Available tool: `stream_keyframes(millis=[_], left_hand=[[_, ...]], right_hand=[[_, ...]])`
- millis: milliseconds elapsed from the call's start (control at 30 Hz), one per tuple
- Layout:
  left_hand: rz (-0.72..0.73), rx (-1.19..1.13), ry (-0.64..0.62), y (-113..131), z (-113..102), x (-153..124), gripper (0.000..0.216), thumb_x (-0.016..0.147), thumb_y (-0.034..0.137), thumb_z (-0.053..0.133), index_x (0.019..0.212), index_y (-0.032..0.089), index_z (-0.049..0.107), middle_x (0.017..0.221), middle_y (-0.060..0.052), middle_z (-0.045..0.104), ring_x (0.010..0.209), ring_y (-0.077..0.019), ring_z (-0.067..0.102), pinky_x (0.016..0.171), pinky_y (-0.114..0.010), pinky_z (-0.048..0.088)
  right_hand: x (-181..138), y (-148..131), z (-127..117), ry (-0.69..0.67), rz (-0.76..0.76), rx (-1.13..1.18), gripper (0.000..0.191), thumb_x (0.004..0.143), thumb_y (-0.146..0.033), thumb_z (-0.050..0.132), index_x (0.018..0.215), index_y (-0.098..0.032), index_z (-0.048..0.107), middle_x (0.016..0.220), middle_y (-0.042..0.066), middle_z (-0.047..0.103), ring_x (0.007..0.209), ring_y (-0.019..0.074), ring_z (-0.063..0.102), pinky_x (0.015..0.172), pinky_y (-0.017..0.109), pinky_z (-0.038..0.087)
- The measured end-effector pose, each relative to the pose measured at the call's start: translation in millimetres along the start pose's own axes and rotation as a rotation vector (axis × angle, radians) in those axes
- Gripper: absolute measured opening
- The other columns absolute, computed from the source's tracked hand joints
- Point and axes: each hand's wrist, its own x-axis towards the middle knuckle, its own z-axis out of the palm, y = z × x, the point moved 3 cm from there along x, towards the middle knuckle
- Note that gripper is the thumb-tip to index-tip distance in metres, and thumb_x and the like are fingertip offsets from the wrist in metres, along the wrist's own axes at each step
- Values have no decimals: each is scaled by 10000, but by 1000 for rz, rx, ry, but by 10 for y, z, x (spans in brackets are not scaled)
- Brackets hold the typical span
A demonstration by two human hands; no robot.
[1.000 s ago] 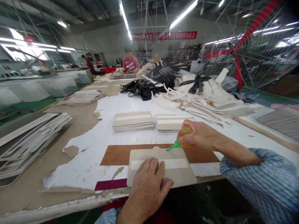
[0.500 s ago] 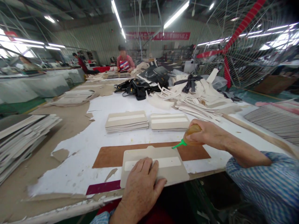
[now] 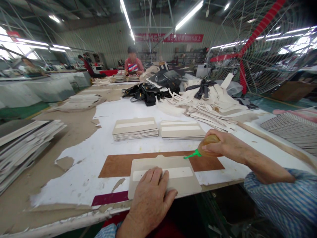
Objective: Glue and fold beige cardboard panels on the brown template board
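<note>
A beige card panel with a white strip across it lies at the table's near edge, on a brown board. My left hand lies flat on the panel's lower left part, fingers spread. My right hand is closed round an amber glue bottle with a green nozzle. The nozzle tip touches the panel's top right edge. Two stacks of the same panels sit just behind.
A person in a pink top works at the table's far end. Black bags and heaped pale cut pieces fill the far middle and right. Card stacks lie at left, grey sheets at right. A large fan stands behind.
The nozzle has slid rightward along the panel's top edge, from beside the tab to near the right corner. My left hand has stayed pressed on the panel.
</note>
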Motion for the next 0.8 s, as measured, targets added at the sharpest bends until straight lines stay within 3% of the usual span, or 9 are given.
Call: stream_keyframes(millis=[333, 433, 533, 633, 800], left_hand=[[-19, 9, -17, 7, -18, 12, 493, 920, 391, 729, 1325, 131, 623, 1282, -152, 650, 1185, -353, 614, 1028, -561, 571], [-25, -4, -11, 2, -19, 10, 485, 916, 378, 734, 1318, 127, 633, 1275, -158, 652, 1184, -359, 616, 1019, -569, 574], [-26, -17, -2, -4, -18, 5, 483, 904, 364, 748, 1312, 129, 643, 1261, -152, 662, 1170, -351, 624, 1017, -560, 578], [-16, -9, 22, -2, -16, -1, 490, 889, 352, 763, 1308, 125, 648, 1253, -151, 671, 1164, -350, 631, 1012, -552, 584], [24, 67, 76, -4, 9, -12, 500, 885, 387, 755, 1298, 127, 645, 1256, -160, 684, 1154, -348, 651, 983, -540, 601]], right_hand=[[7, -112, 326, -2, -49, 207, 252, 721, -414, 701, 865, -226, 615, 687, -13, 630, 693, 199, 554, 616, 313, 376], [12, -63, 480, -25, -64, 485, 310, 672, -406, 775, 874, -218, 634, 733, -9, 655, 716, 198, 582, 632, 305, 420], [-3, 137, 569, 4, 33, 913, 428, 645, -437, 866, 966, -230, 674, 843, 14, 715, 704, 191, 613, 542, 270, 444], [-49, 446, 514, 104, 137, 1225, 376, 699, -425, 867, 1007, -249, 740, 967, 30, 759, 743, 181, 653, 508, 238, 506], [-166, 1010, 188, 432, 243, 1566, 246, 886, -357, 623, 1069, -268, 759, 1059, 27, 771, 886, 192, 718, 683, 276, 643]])
